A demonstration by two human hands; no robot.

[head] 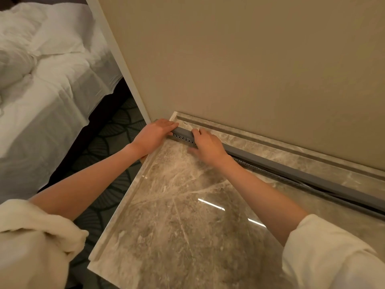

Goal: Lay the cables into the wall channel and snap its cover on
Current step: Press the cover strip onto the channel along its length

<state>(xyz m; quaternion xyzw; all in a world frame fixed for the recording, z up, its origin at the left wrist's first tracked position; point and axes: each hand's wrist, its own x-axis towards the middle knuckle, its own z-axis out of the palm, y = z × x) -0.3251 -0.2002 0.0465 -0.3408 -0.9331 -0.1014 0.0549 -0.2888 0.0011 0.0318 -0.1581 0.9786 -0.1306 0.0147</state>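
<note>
A long grey slotted channel lies on the marble top along the back wall, running from the far left corner off the right edge. Its grey cover sits along the top of it. A dark cable shows in a gap under the cover toward the right. My left hand rests on the channel's left end, fingers flat over the cover. A short way to the right, my right hand presses on the cover, fingers curled over its top edge.
The marble top has a raised ledge at the beige wall. Its left edge drops to a dark patterned carpet. A bed with white linen stands at the left.
</note>
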